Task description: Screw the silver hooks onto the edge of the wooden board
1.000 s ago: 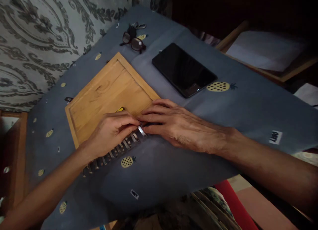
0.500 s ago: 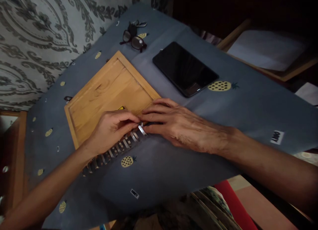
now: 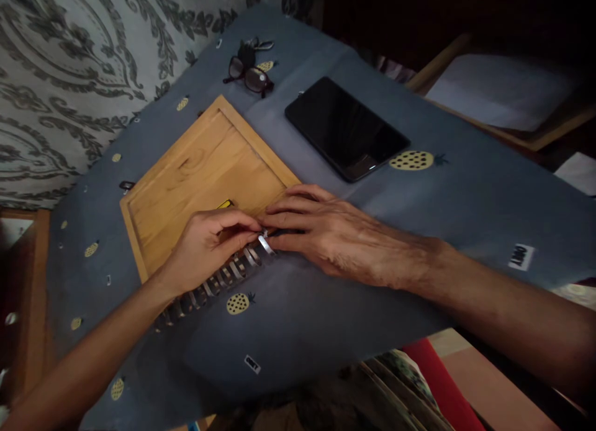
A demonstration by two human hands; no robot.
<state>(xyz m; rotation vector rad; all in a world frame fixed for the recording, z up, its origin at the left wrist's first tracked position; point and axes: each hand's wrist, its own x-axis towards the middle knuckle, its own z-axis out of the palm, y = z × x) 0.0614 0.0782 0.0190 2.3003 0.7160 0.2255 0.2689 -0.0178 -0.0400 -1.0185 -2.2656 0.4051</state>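
patterned tablecloth (image 3: 326, 319) under wooden board (image 3: 200, 170)

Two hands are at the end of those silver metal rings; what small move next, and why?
Perhaps the left hand should test the endmost silver ring while the right hand braces the rectangular tan wooden board, since both hands meet beside that ring.

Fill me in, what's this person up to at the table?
A person is working with both bare hands at a wooden board with a row of metal rings along its near edge. The left hand has thumb and fingertips together by the rightmost visible ring; whatever they may pinch is hidden. The right hand lies beside them at the board's corner. A black tablet and glasses lie beyond on the tablecloth.
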